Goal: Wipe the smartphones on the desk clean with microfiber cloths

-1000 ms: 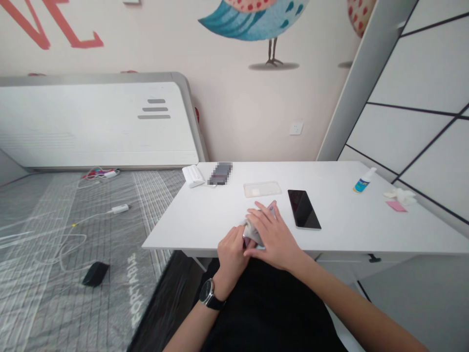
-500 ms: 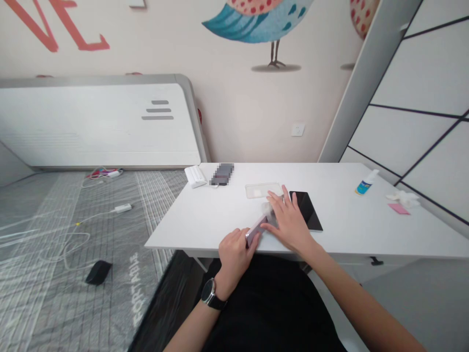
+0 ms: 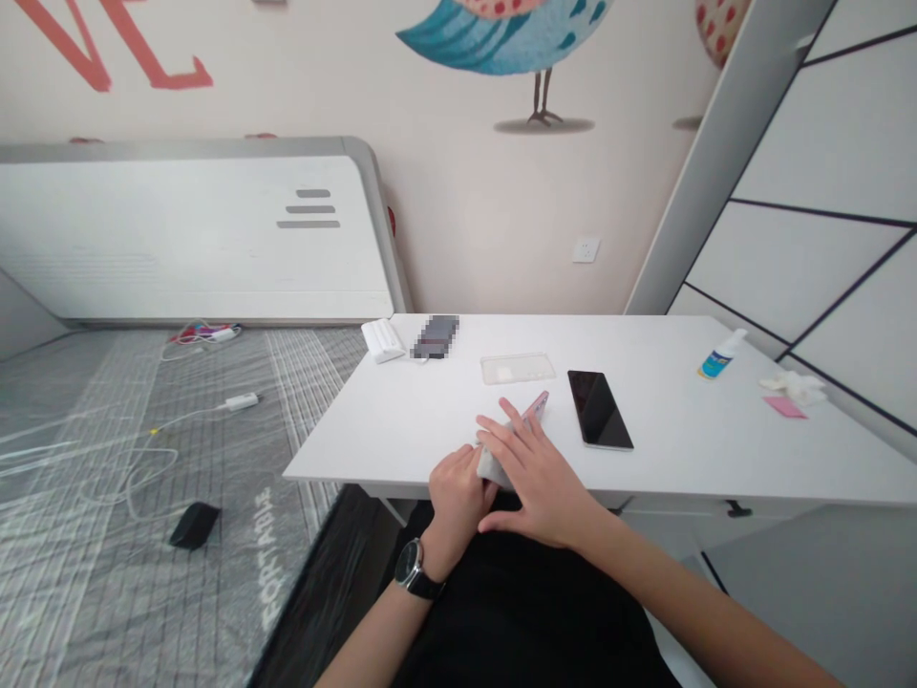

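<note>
My left hand (image 3: 458, 492), wearing a watch, is closed round the lower end of a pinkish phone (image 3: 542, 405), tilted above the desk's front edge. Over the phone's face lies my right hand (image 3: 534, 478), fingers spread, thumb apart, pressing a whitish-grey cloth (image 3: 493, 468) on it. The fingers and cloth hide most of the phone. Just beyond, a clear phone case (image 3: 517, 369) rests on the desk. To the right of my hands lies a black-screened tablet (image 3: 600, 411).
On the white desk (image 3: 387, 430) stand a spray bottle (image 3: 722, 354), crumpled white tissue (image 3: 794, 386) and a pink packet (image 3: 785, 408) at right. A white power strip (image 3: 382, 341) and a pixelated dark object (image 3: 436, 337) sit back left. Left is a bed with cables and a black pouch (image 3: 195, 526).
My right hand has slid the cloth down along the phone towards my left hand, baring the phone's far end. My left hand keeps its hold.
</note>
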Demonstrator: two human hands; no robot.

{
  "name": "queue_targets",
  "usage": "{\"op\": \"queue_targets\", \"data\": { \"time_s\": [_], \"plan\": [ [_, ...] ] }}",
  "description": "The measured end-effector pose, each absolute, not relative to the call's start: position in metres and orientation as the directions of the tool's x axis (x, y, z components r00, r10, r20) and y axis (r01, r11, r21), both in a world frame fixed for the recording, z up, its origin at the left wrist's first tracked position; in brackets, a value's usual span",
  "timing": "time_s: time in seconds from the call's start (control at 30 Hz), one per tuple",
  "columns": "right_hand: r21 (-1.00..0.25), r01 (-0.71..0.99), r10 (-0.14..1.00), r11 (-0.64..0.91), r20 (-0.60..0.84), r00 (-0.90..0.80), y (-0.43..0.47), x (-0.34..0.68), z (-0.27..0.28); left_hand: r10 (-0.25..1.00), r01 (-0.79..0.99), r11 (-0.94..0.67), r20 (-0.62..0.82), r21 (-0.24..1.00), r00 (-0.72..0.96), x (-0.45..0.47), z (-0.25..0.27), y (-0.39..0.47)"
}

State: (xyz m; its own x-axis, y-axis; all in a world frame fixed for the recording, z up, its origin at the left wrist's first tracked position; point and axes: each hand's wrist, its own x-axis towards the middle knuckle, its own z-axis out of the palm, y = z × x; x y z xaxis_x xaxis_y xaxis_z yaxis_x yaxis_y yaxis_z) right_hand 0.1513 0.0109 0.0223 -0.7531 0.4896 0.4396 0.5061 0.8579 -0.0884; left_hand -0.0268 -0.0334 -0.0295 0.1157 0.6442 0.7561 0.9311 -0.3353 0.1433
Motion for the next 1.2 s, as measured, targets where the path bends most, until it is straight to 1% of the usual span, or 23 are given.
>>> {"op": "queue_targets", "data": {
  "time_s": [0.03,0.07,0.17,0.2,0.23,0.33,0.37,0.4,0.5,0.53,0.57,0.67,0.7,0.73,0.83,0.87,0.9,1.0,1.03,1.07,1.17,1.2],
  "plan": [
    [-0.084,0.500,0.484,0.862,0.433,-0.761,0.011,0.151,0.023,0.642,0.932,-0.334,0.758,0.141,0.116,-0.027,-0.030,-0.033],
    [-0.086,0.536,0.515,0.840,0.440,-0.736,0.013,0.152,0.023,0.643,0.934,-0.328,0.758,0.143,0.110,-0.027,-0.030,-0.033],
    [-0.130,0.700,0.661,0.703,0.485,-0.573,0.024,0.157,0.025,0.652,0.938,-0.306,0.754,0.160,0.084,-0.026,-0.030,-0.033],
    [-0.140,0.710,0.672,0.691,0.487,-0.558,0.025,0.157,0.025,0.649,0.938,-0.307,0.757,0.164,0.080,-0.026,-0.029,-0.033],
    [-0.139,0.686,0.655,0.714,0.480,-0.584,0.024,0.156,0.025,0.643,0.935,-0.314,0.761,0.163,0.083,-0.026,-0.029,-0.033],
    [-0.102,0.519,0.509,0.848,0.427,-0.747,0.017,0.152,0.026,0.621,0.929,-0.341,0.776,0.144,0.107,-0.026,-0.030,-0.033],
    [-0.093,0.500,0.490,0.861,0.419,-0.764,0.016,0.152,0.026,0.615,0.929,-0.342,0.781,0.139,0.110,-0.026,-0.030,-0.033],
    [-0.090,0.525,0.509,0.847,0.424,-0.749,0.017,0.153,0.026,0.614,0.931,-0.337,0.782,0.137,0.107,-0.026,-0.030,-0.034],
    [-0.110,0.697,0.654,0.709,0.473,-0.591,0.025,0.158,0.027,0.628,0.939,-0.310,0.773,0.146,0.087,-0.025,-0.030,-0.034],
    [-0.115,0.713,0.667,0.691,0.480,-0.569,0.026,0.158,0.027,0.632,0.941,-0.304,0.771,0.148,0.083,-0.026,-0.030,-0.034],
    [-0.113,0.693,0.651,0.712,0.476,-0.592,0.025,0.157,0.026,0.631,0.941,-0.305,0.771,0.147,0.084,-0.026,-0.031,-0.033],
    [-0.091,0.510,0.496,0.855,0.427,-0.756,0.016,0.152,0.026,0.607,0.935,-0.329,0.788,0.131,0.103,-0.027,-0.033,-0.032],
    [-0.090,0.483,0.473,0.871,0.420,-0.774,0.015,0.151,0.026,0.601,0.933,-0.335,0.792,0.129,0.107,-0.028,-0.033,-0.032],
    [-0.094,0.502,0.491,0.860,0.428,-0.759,0.015,0.150,0.027,0.601,0.934,-0.333,0.792,0.131,0.103,-0.028,-0.033,-0.032],
    [-0.135,0.678,0.645,0.722,0.487,-0.589,0.021,0.151,0.029,0.624,0.942,-0.301,0.778,0.147,0.078,-0.027,-0.032,-0.033],
    [-0.147,0.696,0.661,0.703,0.496,-0.563,0.022,0.151,0.029,0.628,0.943,-0.296,0.775,0.150,0.074,-0.026,-0.031,-0.033],
    [-0.148,0.676,0.647,0.722,0.493,-0.582,0.021,0.150,0.030,0.628,0.943,-0.298,0.775,0.150,0.075,-0.026,-0.031,-0.033],
    [-0.130,0.496,0.498,0.858,0.444,-0.745,0.017,0.146,0.030,0.615,0.935,-0.324,0.783,0.145,0.092,-0.026,-0.031,-0.033],
    [-0.128,0.476,0.480,0.870,0.436,-0.761,0.018,0.146,0.030,0.614,0.935,-0.325,0.784,0.143,0.094,-0.026,-0.031,-0.032],
    [-0.131,0.502,0.504,0.855,0.440,-0.743,0.020,0.146,0.030,0.616,0.937,-0.319,0.783,0.143,0.090,-0.026,-0.031,-0.032],
    [-0.161,0.678,0.658,0.717,0.478,-0.582,0.026,0.150,0.030,0.627,0.948,-0.285,0.775,0.142,0.072,-0.026,-0.031,-0.032],
    [-0.166,0.693,0.671,0.702,0.481,-0.564,0.025,0.150,0.030,0.627,0.948,-0.284,0.776,0.141,0.073,-0.026,-0.031,-0.032]
  ]
}}
